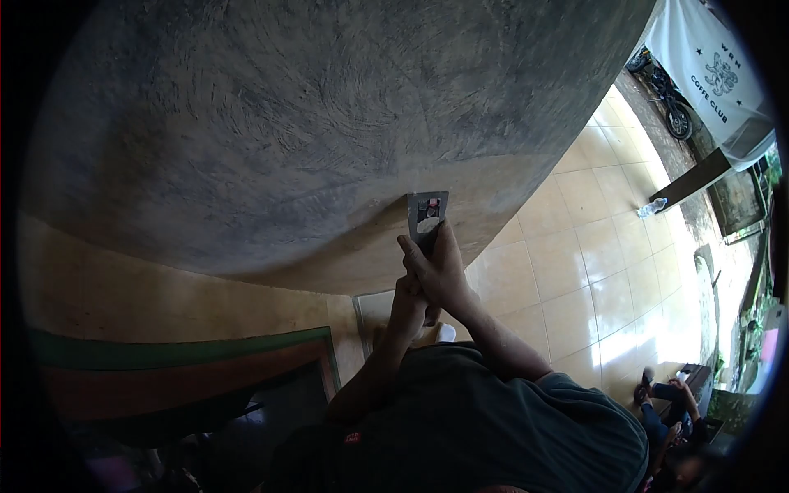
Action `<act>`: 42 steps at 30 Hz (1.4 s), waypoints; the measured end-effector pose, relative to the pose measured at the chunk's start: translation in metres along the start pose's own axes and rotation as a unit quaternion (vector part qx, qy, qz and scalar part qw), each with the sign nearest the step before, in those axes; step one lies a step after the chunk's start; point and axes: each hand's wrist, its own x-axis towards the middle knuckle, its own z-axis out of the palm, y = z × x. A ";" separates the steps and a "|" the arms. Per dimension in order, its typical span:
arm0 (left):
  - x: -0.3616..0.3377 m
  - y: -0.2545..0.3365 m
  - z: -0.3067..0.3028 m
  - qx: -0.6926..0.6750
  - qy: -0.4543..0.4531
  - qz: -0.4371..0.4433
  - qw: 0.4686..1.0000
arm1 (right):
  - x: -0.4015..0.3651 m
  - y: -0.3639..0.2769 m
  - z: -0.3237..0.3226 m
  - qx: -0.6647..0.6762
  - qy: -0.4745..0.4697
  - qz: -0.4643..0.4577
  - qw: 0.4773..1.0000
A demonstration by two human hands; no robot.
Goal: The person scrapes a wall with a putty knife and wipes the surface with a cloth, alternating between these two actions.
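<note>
My right hand (445, 275) is closed around a plastering trowel (430, 200), its flat metal blade up against the wall. A pale smear and a reddish spot show on the blade's near face. Just below and left, my left hand (408, 304) is closed and touches the right hand. What its fingers grip is hidden behind the crossed hands. The wall (329, 107) has a rough grey coat with curved trowel marks, and its lower band is a smoother tan. A dark shadow crosses the wall to the left of the trowel.
Glossy beige floor tiles (567, 246) spread to the right, with a plastic bottle (652, 207) by a post. A white banner (711, 74) hangs near a parked motorcycle (664, 92). A seated person (670, 403) is at lower right. A green-and-brown edged frame (271, 349) lies at lower left.
</note>
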 end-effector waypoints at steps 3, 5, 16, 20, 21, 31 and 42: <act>0.008 0.005 -0.006 0.018 -0.046 0.025 0.998 | 0.003 -0.014 0.001 0.016 -0.003 -0.006 1.000; 0.007 0.004 -0.007 0.017 -0.055 0.029 0.998 | 0.001 -0.013 0.001 0.024 -0.003 0.002 1.000; 0.011 -0.005 -0.014 0.022 -0.054 0.026 0.998 | -0.003 -0.012 0.002 0.064 -0.008 0.031 0.997; -0.004 0.005 -0.003 0.021 0.045 -0.036 0.998 | -0.008 0.019 0.012 0.100 0.010 0.055 0.993; 0.000 0.007 -0.007 0.022 0.044 -0.038 0.998 | -0.005 0.018 0.013 0.101 0.012 0.056 0.993; 0.001 -0.001 -0.011 0.048 0.011 -0.026 0.998 | -0.010 0.011 0.011 0.101 0.013 0.066 0.993; 0.007 -0.001 -0.010 0.055 0.018 -0.034 0.998 | -0.005 0.013 0.007 0.144 -0.002 0.083 0.986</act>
